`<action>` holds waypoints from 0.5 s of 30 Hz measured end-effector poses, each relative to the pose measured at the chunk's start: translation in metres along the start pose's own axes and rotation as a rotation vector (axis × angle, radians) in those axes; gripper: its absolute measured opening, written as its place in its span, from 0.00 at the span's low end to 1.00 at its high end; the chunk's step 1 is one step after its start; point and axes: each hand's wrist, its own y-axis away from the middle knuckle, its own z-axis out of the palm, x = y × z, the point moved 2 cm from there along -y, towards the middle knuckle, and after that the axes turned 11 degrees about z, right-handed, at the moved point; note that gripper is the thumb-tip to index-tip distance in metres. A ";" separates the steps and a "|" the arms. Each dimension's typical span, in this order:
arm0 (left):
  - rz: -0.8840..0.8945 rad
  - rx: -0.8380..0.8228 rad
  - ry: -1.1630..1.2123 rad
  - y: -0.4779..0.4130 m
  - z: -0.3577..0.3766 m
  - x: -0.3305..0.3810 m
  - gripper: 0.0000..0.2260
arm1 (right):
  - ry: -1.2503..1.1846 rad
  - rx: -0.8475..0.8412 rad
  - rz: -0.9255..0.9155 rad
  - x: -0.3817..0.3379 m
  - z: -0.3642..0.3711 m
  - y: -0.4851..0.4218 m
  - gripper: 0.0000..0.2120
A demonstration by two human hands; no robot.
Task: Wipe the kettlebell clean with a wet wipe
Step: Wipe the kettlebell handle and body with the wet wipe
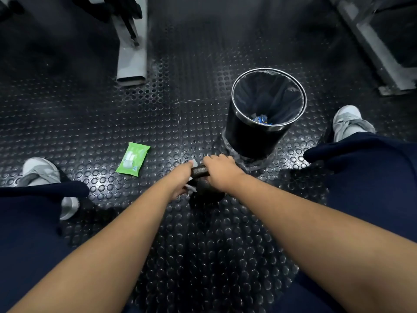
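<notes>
A black kettlebell [204,195] stands on the studded rubber floor between my knees. My right hand [220,172] grips the right part of its handle from above. My left hand [182,181] holds a white wet wipe [194,163] against the left end of the handle and the side of the bell. Only small white corners of the wipe show above and below my fingers. Much of the kettlebell's body is hidden under my hands. A green pack of wet wipes [133,158] lies flat on the floor to the left.
A black round bin [264,111] with a liner and some scraps inside stands just behind the kettlebell. My grey shoes [348,123] and knees flank the spot. Grey metal machine frames [133,53] stand at the back left and back right.
</notes>
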 end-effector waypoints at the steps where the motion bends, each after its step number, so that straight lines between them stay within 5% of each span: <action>1: -0.012 -0.038 -0.083 0.000 0.001 0.006 0.22 | 0.002 0.000 0.003 0.001 0.001 -0.001 0.15; 6: -0.077 -0.240 -0.516 0.002 0.001 0.046 0.32 | 0.049 -0.023 0.022 0.000 0.006 -0.006 0.26; 15: -0.014 -0.295 -0.610 -0.012 0.004 0.041 0.36 | 0.063 -0.051 0.036 0.000 0.005 -0.003 0.22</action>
